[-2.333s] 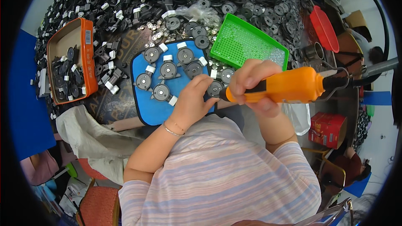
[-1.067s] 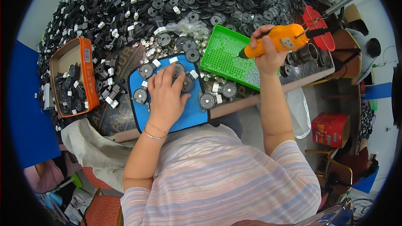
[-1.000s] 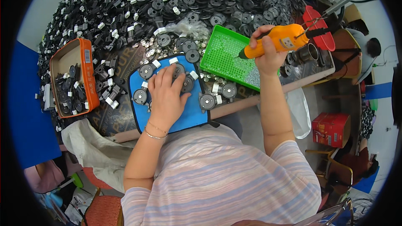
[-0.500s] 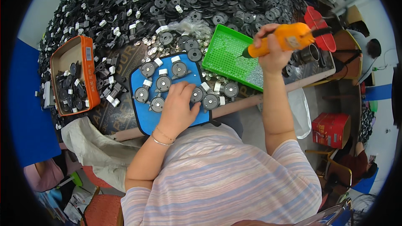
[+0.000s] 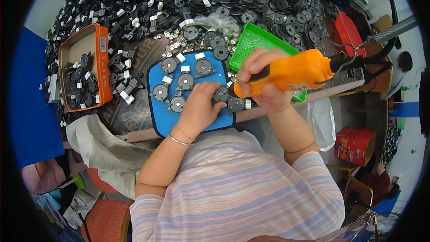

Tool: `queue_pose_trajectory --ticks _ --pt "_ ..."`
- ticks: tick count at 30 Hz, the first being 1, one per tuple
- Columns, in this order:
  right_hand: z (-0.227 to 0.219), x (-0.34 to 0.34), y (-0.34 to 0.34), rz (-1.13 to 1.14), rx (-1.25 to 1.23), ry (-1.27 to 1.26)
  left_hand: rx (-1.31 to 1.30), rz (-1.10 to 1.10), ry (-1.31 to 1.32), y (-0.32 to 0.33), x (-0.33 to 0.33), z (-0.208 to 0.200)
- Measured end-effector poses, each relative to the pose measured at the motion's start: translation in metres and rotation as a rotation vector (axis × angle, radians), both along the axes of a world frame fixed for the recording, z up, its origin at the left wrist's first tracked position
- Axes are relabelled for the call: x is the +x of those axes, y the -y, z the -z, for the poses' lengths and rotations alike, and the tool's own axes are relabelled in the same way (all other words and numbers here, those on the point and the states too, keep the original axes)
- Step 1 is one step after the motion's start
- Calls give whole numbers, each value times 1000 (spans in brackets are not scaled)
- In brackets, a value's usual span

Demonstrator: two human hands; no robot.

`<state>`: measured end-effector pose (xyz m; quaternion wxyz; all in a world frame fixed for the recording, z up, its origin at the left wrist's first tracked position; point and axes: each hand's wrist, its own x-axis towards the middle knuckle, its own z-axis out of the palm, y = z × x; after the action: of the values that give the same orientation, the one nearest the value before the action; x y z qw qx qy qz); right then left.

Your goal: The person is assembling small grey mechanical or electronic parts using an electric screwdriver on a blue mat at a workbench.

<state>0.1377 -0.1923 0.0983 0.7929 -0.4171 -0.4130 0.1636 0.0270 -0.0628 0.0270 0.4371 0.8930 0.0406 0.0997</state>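
In my right hand (image 5: 264, 80) is an orange electric screwdriver (image 5: 295, 75), its dark tip pointing left at a black wheel piece (image 5: 221, 94). My left hand (image 5: 202, 107) rests on the blue mat (image 5: 201, 124), with its fingers and thumb closed about that same wheel piece. Whether the tip touches it I cannot tell. Several similar wheel pieces with white tabs lie on the mat, among them one (image 5: 186, 80) above my left fingers and one (image 5: 236, 104) right of my thumb.
A green perforated tray (image 5: 257, 40) with small metal bits stands behind my right hand. At left is an orange-rimmed tin (image 5: 107, 76) holding black parts. A big heap of black discs (image 5: 251, 0) fills the table's back. A spring and cable (image 5: 385, 36) trail from the screwdriver.
My right hand has brought the screwdriver left and down from over the green tray to the wheel piece at my left hand. My left hand stays on the mat.
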Motion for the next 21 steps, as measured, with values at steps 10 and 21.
queue_pose_trajectory --ticks 10,21 --pt "11 -9 -27 -40 10 36 -36 -11 3 2 0 1" --pt "0 -3 -25 -190 -67 -138 -116 -5 -23 2 0 6"
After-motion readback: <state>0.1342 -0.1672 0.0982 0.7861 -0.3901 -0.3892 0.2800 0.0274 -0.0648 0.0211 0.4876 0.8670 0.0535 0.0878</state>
